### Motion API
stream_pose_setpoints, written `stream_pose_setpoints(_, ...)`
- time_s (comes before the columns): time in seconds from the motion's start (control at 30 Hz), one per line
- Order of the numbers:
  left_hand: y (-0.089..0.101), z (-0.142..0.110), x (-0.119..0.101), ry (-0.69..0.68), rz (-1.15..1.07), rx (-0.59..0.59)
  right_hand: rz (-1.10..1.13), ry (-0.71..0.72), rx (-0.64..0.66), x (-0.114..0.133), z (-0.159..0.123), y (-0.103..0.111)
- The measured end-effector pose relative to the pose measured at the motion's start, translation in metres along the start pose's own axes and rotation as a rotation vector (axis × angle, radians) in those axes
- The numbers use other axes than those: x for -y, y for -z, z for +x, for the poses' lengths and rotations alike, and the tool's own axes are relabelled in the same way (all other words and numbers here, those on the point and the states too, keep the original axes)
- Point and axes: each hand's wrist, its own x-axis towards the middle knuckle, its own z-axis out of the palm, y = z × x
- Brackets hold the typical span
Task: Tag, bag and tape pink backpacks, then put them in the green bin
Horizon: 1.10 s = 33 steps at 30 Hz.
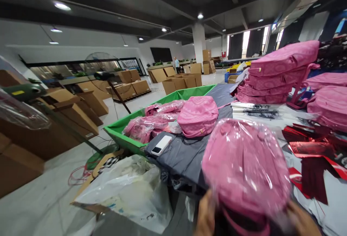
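A pink backpack [244, 167], mostly covered by a clear plastic bag, is tilted up in front of me at the table's near edge. My left hand [205, 214] is closed on the bag's lower left side. On the lower right, my right hand [302, 218] grips the other side, its fingers partly hidden and blurred. The strap and dark underside show below the plastic. Just beyond it, another pink backpack [198, 116] sits unwrapped on the dark grey cloth [184, 152]. A white phone [162, 145] lies to its left.
Several pink backpacks [282, 62] are stacked at right. Red and white packaging [311, 149] lies below them. A green bin [116, 129] holds plastic-wrapped pink bags [146, 123]. A white sack [130, 192] stands on the floor at left, near fans and cartons [76, 116]. A person [177, 64] stands far back.
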Motion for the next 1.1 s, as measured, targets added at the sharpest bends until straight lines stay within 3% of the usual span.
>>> stream_pose_setpoints(0.1, 0.018, 0.025, -0.021, -0.042, 0.025, -0.145, -0.009, 0.076, 0.051, 0.001, 0.034, 0.029)
stream_pose_setpoints(0.2, 0.049, 0.041, -0.031, -0.042, 0.025, -0.361, -0.123, 0.044, -0.260, -0.005, 0.039, 0.064)
stream_pose_setpoints(0.27, 0.060, 0.030, -0.025, 0.018, 0.013, -0.415, -0.164, -0.022, -0.259, -0.012, 0.018, 0.069)
stream_pose_setpoints(0.37, 0.045, -0.014, -0.001, 0.105, 0.055, -0.236, -0.149, -0.177, 0.032, -0.018, -0.031, 0.040)
stream_pose_setpoints(0.43, 0.019, -0.045, 0.018, -0.016, 0.226, -0.045, -0.106, -0.123, 0.088, -0.018, -0.057, 0.008)
stream_pose_setpoints(0.53, -0.024, -0.072, 0.044, -0.370, 0.589, 0.114, -0.096, 0.136, -0.032, -0.016, -0.069, -0.041)
stream_pose_setpoints(0.6, -0.042, -0.075, 0.058, -0.540, 0.731, 0.114, -0.139, 0.228, -0.143, -0.018, -0.063, -0.065)
stream_pose_setpoints(0.67, -0.048, -0.073, 0.064, -0.583, 0.753, 0.070, -0.163, 0.237, -0.201, -0.019, -0.054, -0.079)
stream_pose_setpoints(0.77, -0.045, -0.068, 0.052, -0.344, 0.567, 0.093, -0.025, 0.161, -0.107, -0.011, -0.048, -0.078)
stream_pose_setpoints(0.87, -0.042, -0.073, 0.029, -0.014, 0.229, 0.217, 0.228, 0.007, 0.129, 0.007, -0.052, -0.061)
stream_pose_setpoints(0.97, -0.052, -0.087, 0.016, 0.196, -0.064, 0.382, 0.464, -0.163, 0.315, 0.017, -0.055, -0.048)
stream_pose_setpoints(1.1, -0.077, -0.107, 0.023, 0.458, -0.154, 0.616, 0.425, -0.170, 0.325, -0.001, -0.056, -0.041)
